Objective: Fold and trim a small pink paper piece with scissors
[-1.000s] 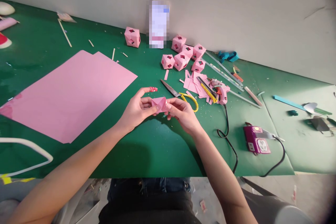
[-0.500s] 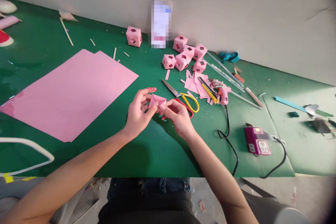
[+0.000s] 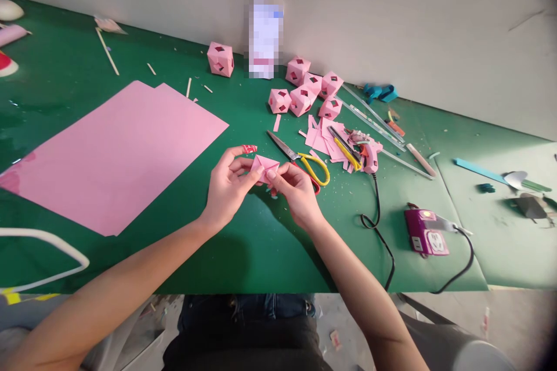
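- Two offset corners show along the far edge of the large pink paper (image 3: 115,159), flat on the green table (image 3: 270,261).
- One pink box (image 3: 220,60) with diamond-shaped holes stands near the wall (image 3: 391,17).
- Left hand (image 3: 224,194): forearm in from the lower left, thumb on the near face of the folded paper (image 3: 266,163), pinching it against the fingers behind; the index finger reaches out past it, its tip red and white.
- Phone (image 3: 265,37) propped upright against the wall, its screen pixelated, so any writing is unreadable.
- That folded paper is held between both hands above the table; its long axis runs roughly left to right, and one corner points up, away from the person.
- Right hand (image 3: 300,194): forearm in from the lower right, thumb and curled fingers pinching the paper's near right part.
- Scissors (image 3: 296,156) lie just beyond the right hand, which partly hides the red handle; the blades point to the upper left.
- Six more pink boxes (image 3: 301,101) cluster farther back.
- Pink scraps (image 3: 319,138), a yellow cutter (image 3: 348,153) and a pink glue gun (image 3: 371,157) lie together.
- Purple power block (image 3: 426,232), its markings too small to read.
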The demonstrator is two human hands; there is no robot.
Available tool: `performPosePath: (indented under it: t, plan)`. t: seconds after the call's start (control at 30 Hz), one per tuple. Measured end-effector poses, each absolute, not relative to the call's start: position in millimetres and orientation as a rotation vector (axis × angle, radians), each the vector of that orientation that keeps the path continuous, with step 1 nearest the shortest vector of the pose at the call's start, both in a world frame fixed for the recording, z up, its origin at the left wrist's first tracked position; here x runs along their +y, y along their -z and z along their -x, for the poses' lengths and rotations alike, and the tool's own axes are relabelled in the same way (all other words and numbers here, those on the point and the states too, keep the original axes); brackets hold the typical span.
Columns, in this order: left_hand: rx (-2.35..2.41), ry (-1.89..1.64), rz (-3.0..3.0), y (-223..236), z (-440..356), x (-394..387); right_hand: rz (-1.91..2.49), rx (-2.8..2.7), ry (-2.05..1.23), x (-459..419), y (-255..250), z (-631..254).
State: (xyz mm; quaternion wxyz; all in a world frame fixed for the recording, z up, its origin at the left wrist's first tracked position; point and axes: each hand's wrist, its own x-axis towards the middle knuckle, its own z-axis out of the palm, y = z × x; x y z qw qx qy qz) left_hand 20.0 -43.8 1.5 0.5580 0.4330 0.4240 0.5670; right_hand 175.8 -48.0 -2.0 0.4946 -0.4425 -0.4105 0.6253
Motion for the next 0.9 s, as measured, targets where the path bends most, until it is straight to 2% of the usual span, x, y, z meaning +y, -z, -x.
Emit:
performPosePath:
  t: [0.23, 0.5, 0.9]
  plan:
    - [1.029, -1.387, -1.201, 0.2, -20.6, -48.6, 1.036, -0.949, -1.521, -52.0, 1.0, -170.4]
    - [1.039, -1.332, -1.111, -4.9, -16.5, -43.9, 1.067, -1.132, -1.472, -48.7, -3.1, -179.1]
    - [1.027, -1.173, -1.020, -3.9, -19.4, -42.0, 1.216, -1.470, -0.859, -51.9, 5.4, -179.4]
